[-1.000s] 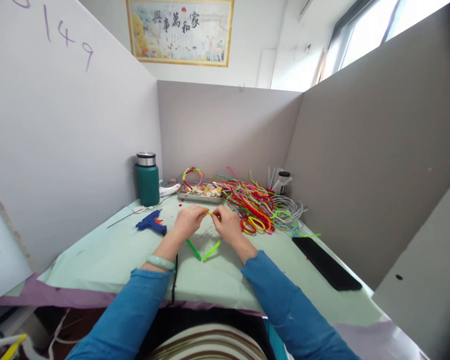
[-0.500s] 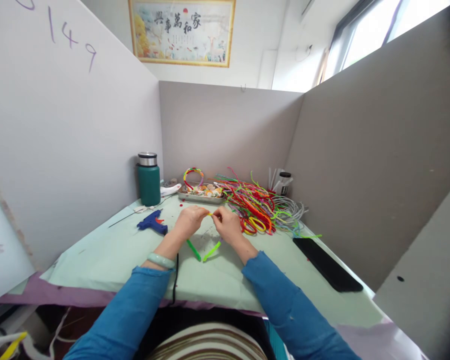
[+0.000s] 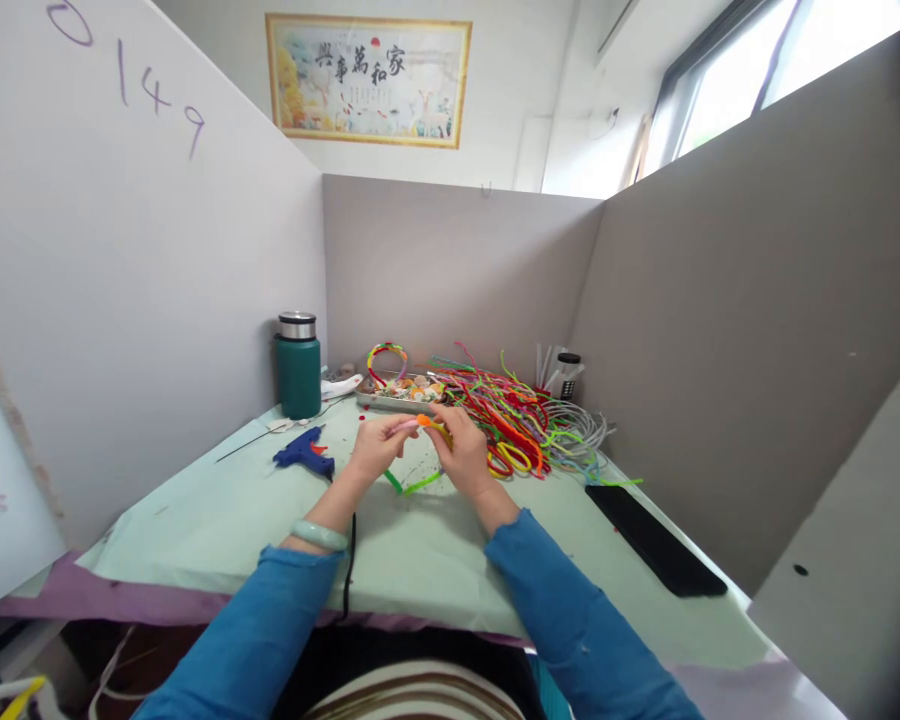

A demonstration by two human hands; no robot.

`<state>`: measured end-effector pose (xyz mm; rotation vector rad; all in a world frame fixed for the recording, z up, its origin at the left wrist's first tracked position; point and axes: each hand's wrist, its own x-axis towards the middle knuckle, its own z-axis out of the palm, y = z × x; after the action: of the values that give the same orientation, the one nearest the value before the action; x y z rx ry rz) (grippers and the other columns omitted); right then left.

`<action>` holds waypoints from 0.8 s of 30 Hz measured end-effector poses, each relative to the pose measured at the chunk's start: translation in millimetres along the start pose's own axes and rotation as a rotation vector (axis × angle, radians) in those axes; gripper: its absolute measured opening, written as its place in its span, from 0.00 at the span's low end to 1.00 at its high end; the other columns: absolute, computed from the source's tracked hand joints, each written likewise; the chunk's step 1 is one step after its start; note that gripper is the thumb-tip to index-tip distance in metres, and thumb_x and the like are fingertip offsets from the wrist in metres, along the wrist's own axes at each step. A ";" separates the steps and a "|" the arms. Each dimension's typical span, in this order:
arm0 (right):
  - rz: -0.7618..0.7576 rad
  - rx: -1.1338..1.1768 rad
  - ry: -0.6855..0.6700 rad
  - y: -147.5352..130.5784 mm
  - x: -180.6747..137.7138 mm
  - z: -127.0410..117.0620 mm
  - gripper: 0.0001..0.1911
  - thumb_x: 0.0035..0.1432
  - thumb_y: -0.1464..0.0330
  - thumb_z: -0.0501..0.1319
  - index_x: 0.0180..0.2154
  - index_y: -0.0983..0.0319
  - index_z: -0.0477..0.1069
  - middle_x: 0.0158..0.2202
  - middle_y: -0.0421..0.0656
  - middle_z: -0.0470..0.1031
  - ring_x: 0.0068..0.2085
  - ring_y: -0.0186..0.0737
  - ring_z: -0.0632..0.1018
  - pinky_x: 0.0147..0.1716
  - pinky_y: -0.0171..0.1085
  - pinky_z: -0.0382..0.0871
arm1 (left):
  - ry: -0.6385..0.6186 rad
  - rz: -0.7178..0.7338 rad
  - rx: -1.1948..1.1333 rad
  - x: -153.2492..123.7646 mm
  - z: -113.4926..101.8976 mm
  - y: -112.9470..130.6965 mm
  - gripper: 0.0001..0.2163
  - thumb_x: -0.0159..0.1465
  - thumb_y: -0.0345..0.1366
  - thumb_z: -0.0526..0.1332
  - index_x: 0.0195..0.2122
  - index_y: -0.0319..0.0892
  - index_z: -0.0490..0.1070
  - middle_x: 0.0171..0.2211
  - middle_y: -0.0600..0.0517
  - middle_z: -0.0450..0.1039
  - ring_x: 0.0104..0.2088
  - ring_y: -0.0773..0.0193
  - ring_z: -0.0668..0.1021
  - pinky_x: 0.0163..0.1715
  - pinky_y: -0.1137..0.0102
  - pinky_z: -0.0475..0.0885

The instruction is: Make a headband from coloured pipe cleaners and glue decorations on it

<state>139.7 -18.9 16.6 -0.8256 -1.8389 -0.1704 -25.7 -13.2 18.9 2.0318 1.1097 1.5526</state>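
Between my two hands is a band of fuzzy pipe cleaner (image 3: 424, 421), with pink, orange and yellow sections showing. My left hand (image 3: 376, 446) pinches the pink section, a pale bangle round its wrist. On the orange and yellow part, my right hand (image 3: 461, 447) closes its thumb and fingers. Below the hands two green lengths (image 3: 422, 485) meet in a V; whether they belong to the same band is hidden by my fingers. A tangled heap of coloured pipe cleaners (image 3: 495, 400) lies just beyond my right hand, with yellow-and-red scissor-like loops (image 3: 511, 459) at its near edge.
Left of my hands lies a blue glue gun (image 3: 304, 451), its cord running to the front edge. Behind stand a green flask (image 3: 298, 375), a metal tray (image 3: 390, 403) of small pieces and a multicoloured hoop (image 3: 388, 347). A black flat object (image 3: 656, 540) lies right. Grey partitions enclose the table.
My hands have turned the band, so pink and orange now show where a small yellow bit showed before. The green V sits higher, closer under my hands. The view has tilted slightly upward.
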 end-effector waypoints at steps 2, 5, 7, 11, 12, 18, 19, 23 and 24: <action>-0.041 -0.060 -0.033 -1.9 0.7 -1.7 0.17 0.61 0.66 0.50 0.52 0.59 0.64 0.43 0.47 0.70 0.43 0.38 0.72 0.43 0.35 0.64 | 0.001 0.043 0.067 -0.9 1.5 0.5 0.15 0.59 0.45 0.55 0.37 0.40 0.74 0.23 0.53 0.74 0.17 0.73 0.67 0.21 0.77 0.64; -0.065 -0.125 -0.078 -3.1 1.2 -2.8 0.16 0.63 0.66 0.49 0.50 0.58 0.67 0.41 0.47 0.70 0.42 0.38 0.72 0.43 0.35 0.63 | 0.004 0.107 0.162 -3.1 2.3 4.2 0.15 0.60 0.44 0.54 0.36 0.40 0.74 0.22 0.54 0.72 0.21 0.71 0.69 0.25 0.77 0.64; -0.080 -0.145 -0.088 -2.4 1.4 -2.6 0.16 0.63 0.66 0.48 0.48 0.59 0.68 0.41 0.47 0.71 0.42 0.38 0.72 0.43 0.35 0.63 | -0.008 0.150 0.211 -5.1 2.3 7.9 0.15 0.61 0.43 0.53 0.37 0.39 0.73 0.22 0.54 0.72 0.22 0.71 0.69 0.26 0.77 0.64; -0.103 -0.194 -0.098 0.2 2.1 -1.5 0.16 0.64 0.65 0.47 0.45 0.61 0.70 0.39 0.47 0.72 0.41 0.38 0.71 0.42 0.35 0.62 | -0.026 0.188 0.267 -7.9 2.5 11.7 0.15 0.63 0.42 0.50 0.37 0.39 0.71 0.23 0.53 0.70 0.22 0.71 0.69 0.27 0.77 0.63; -0.105 -0.205 -0.105 0.7 2.3 -1.2 0.16 0.64 0.65 0.47 0.44 0.61 0.70 0.39 0.47 0.73 0.41 0.39 0.71 0.42 0.35 0.62 | -0.025 0.188 0.276 -8.1 2.7 11.5 0.15 0.64 0.42 0.49 0.36 0.39 0.71 0.23 0.53 0.70 0.23 0.70 0.69 0.27 0.76 0.63; -0.110 -0.218 -0.112 1.5 3.6 1.4 0.15 0.64 0.66 0.47 0.43 0.59 0.71 0.37 0.47 0.73 0.41 0.39 0.72 0.42 0.35 0.61 | -0.001 0.167 0.296 -6.7 4.7 6.9 0.15 0.64 0.41 0.48 0.36 0.40 0.71 0.25 0.53 0.71 0.25 0.70 0.69 0.29 0.76 0.64; -0.111 -0.220 -0.110 1.4 3.9 2.1 0.15 0.64 0.67 0.47 0.43 0.59 0.71 0.37 0.47 0.73 0.41 0.39 0.72 0.42 0.35 0.61 | 0.002 0.159 0.293 -6.4 5.1 6.5 0.15 0.64 0.41 0.48 0.36 0.40 0.71 0.25 0.53 0.70 0.24 0.70 0.69 0.29 0.76 0.64; -0.057 -0.178 -0.112 1.4 5.6 5.6 0.15 0.63 0.65 0.49 0.45 0.60 0.69 0.40 0.48 0.73 0.41 0.38 0.72 0.42 0.34 0.62 | 0.013 0.110 0.246 -4.2 5.1 5.3 0.15 0.63 0.42 0.48 0.34 0.40 0.71 0.21 0.55 0.67 0.23 0.70 0.67 0.27 0.76 0.63; -0.016 -0.151 -0.102 1.9 6.0 6.5 0.16 0.62 0.64 0.50 0.48 0.60 0.67 0.41 0.48 0.72 0.41 0.38 0.73 0.41 0.34 0.62 | 0.024 0.088 0.224 -3.1 4.6 4.6 0.15 0.63 0.43 0.48 0.33 0.40 0.71 0.20 0.56 0.66 0.22 0.70 0.67 0.27 0.76 0.63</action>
<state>134.7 -11.7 18.6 -0.9389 -1.9467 -0.2846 -20.0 -17.6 18.5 2.2400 1.2699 1.5584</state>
